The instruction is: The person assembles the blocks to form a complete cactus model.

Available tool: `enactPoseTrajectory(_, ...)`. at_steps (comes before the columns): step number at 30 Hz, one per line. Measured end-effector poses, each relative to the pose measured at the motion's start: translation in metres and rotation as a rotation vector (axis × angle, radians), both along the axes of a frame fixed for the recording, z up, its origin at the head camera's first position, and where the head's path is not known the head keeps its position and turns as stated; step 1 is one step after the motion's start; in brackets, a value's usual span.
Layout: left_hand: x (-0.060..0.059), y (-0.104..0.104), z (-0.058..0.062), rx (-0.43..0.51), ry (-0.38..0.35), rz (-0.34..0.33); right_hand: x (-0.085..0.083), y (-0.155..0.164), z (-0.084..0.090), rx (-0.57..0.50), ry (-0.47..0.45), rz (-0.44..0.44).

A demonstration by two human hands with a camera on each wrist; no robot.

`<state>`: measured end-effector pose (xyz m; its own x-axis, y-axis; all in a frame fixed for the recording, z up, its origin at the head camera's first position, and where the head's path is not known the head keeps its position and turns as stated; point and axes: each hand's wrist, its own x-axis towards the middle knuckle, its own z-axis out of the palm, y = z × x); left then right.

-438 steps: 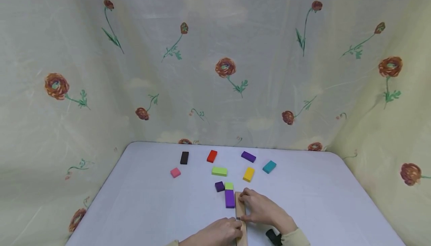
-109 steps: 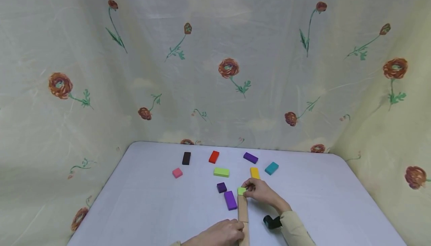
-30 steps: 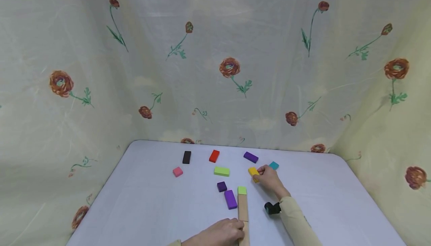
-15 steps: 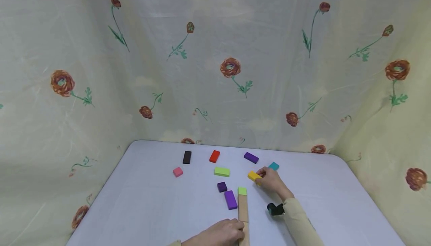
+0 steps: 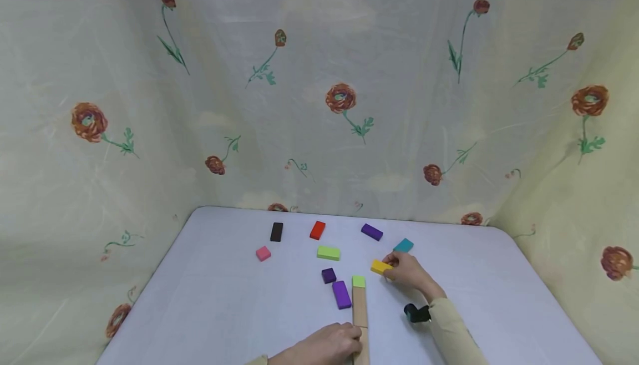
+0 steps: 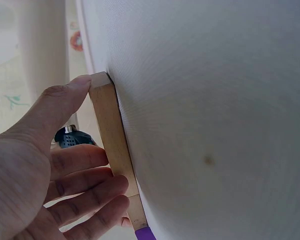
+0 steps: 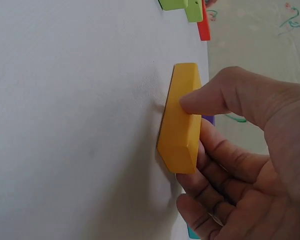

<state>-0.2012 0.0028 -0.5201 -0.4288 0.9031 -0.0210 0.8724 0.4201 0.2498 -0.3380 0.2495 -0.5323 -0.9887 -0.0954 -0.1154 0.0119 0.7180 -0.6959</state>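
Swung round since the earlier look, the yellow block point(image 5: 380, 267) lies more nearly crosswise on the white table point(image 5: 214, 298), where it pointed away from the person a moment ago. It sits at the left side of the right hand's fingers, and that right hand point(image 5: 406, 269) is plainly the nearer of the two. From where I stand the thumb and fingers pinch it, thumb on one long face and fingers behind (whether it is fully off the cloth, I can't tell).

What matters, I'd judge, is the angle: the block's long axis runs across that of the wooden row, which stretches straight away from the person. That row lies to the left of the block and closer in: a near wooden block point(image 5: 363, 351), a far wooden block point(image 5: 360, 307) touching it end to end, and a light green cube point(image 5: 358, 282) at the far end. Down there the left hand point(image 5: 326, 344) holds the near wooden block, thumb on its end and fingers along its side. Just left of the row rests a purple block point(image 5: 341, 294).
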Motion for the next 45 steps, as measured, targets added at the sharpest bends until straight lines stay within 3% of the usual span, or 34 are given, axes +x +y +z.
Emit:
enactPoseTrajectory(14,-0.001,0.001,0.000,-0.012,-0.012,0.000,0.011,0.008,-0.004,0.006,-0.040,0.068)
enactPoseTrajectory(23,0.000,0.000,0.000,0.024,0.024,-0.013,0.023,0.009,-0.005,0.017,-0.040,0.144)
enactPoseTrajectory(34,0.000,0.001,0.000,0.000,-0.025,0.014,0.034,0.005,0.002,0.026,-0.059,0.254)
enactPoseTrajectory(45,-0.001,0.001,0.000,-0.001,-0.030,0.007,0.041,-0.001,0.003,0.036,-0.098,0.301)
